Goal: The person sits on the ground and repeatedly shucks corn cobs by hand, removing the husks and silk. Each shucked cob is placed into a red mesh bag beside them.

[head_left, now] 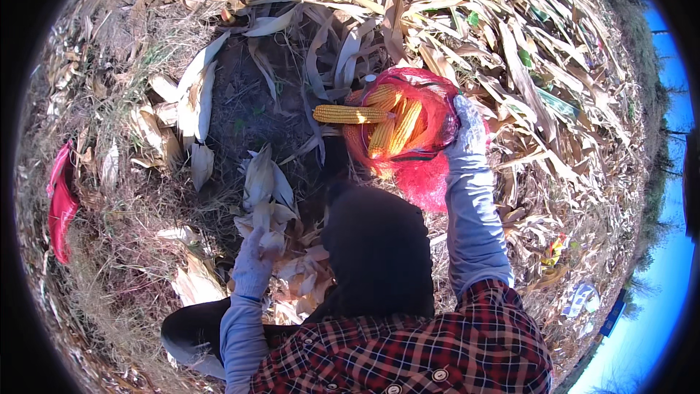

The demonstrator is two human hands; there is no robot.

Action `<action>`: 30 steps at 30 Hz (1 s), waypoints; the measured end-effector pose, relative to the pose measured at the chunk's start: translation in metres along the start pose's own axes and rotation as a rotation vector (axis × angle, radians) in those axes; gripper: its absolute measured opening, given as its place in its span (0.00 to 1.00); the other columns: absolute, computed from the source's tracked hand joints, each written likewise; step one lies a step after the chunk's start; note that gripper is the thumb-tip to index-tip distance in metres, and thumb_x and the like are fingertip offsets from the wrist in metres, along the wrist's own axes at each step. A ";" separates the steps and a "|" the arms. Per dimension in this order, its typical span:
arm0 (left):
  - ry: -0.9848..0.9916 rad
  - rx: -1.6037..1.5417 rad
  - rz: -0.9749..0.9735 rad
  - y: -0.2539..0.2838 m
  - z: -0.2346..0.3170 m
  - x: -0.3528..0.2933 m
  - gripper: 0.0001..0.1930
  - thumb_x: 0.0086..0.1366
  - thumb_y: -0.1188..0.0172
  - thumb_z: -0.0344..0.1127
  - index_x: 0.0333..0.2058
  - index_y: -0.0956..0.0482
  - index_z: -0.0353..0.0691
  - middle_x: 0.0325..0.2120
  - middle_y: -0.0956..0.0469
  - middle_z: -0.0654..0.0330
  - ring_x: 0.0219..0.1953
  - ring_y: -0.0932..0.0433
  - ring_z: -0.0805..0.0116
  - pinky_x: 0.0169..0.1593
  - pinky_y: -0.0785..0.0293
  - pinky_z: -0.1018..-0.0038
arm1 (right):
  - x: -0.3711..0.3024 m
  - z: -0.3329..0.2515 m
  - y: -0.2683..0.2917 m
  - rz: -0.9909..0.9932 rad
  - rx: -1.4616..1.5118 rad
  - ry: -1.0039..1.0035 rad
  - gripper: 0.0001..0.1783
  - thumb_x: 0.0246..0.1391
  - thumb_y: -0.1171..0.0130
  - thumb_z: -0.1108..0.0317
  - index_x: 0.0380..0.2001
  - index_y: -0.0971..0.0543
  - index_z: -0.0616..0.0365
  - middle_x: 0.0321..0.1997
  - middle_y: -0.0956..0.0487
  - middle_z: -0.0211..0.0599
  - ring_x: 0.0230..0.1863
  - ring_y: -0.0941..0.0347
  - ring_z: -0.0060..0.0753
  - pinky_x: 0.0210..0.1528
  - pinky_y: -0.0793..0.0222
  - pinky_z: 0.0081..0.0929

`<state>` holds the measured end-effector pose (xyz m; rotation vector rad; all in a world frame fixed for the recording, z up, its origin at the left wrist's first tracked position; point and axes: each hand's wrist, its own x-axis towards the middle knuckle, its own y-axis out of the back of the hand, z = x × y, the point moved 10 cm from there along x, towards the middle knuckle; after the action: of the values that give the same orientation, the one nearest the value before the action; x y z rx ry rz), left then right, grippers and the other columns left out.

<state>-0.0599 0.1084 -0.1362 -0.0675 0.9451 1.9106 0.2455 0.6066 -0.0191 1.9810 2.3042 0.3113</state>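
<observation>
A red mesh bag (359, 147) stands with its mouth spread, several yellow corn cobs (397, 128) inside. One more yellow cob (350, 114) reaches across the bag's left rim, its left end sticking out; whether it rests there or is in mid-air I cannot tell. My right hand (467, 128), in a pale glove, is closed around the bag's right rim. My left hand (252, 263), also gloved, is low at the left, its fingers closed at the base of a pale dry corn husk (264, 186). Whether a cob is inside that husk is hidden.
Dry corn stalks and leaves (525, 66) lie thick at the back and right. Loose husks (197, 102) are scattered on the left. A red cloth-like piece (63, 204) lies at far left. My dark-clad knee (191, 325) is beside my left arm. Wrappers (581, 300) litter the right.
</observation>
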 end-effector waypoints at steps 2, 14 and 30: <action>-0.018 0.024 0.046 0.006 0.000 -0.004 0.30 0.67 0.32 0.40 0.64 0.29 0.40 0.53 0.22 0.47 0.45 0.17 0.53 0.49 0.20 0.63 | 0.003 0.005 -0.026 -0.064 0.014 0.025 0.17 0.66 0.41 0.68 0.55 0.19 0.63 0.57 0.19 0.40 0.59 0.24 0.33 0.66 0.32 0.31; -0.570 0.234 0.173 0.002 0.163 0.150 0.25 0.64 0.35 0.39 0.58 0.24 0.39 0.53 0.21 0.49 0.51 0.20 0.45 0.54 0.24 0.56 | -0.053 0.067 0.003 0.033 0.699 -0.515 0.12 0.63 0.38 0.68 0.48 0.17 0.58 0.45 0.15 0.38 0.47 0.18 0.35 0.55 0.21 0.35; -0.473 0.931 -0.072 -0.145 0.211 0.302 0.18 0.63 0.39 0.39 0.52 0.24 0.49 0.51 0.22 0.57 0.57 0.23 0.57 0.63 0.36 0.51 | -0.046 -0.031 -0.010 0.072 0.014 0.066 0.11 0.60 0.35 0.73 0.45 0.17 0.60 0.41 0.16 0.37 0.42 0.20 0.30 0.48 0.25 0.29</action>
<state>-0.0370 0.4986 -0.1997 0.8409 1.3622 1.1778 0.2367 0.5571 0.0057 2.0945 2.2834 0.3721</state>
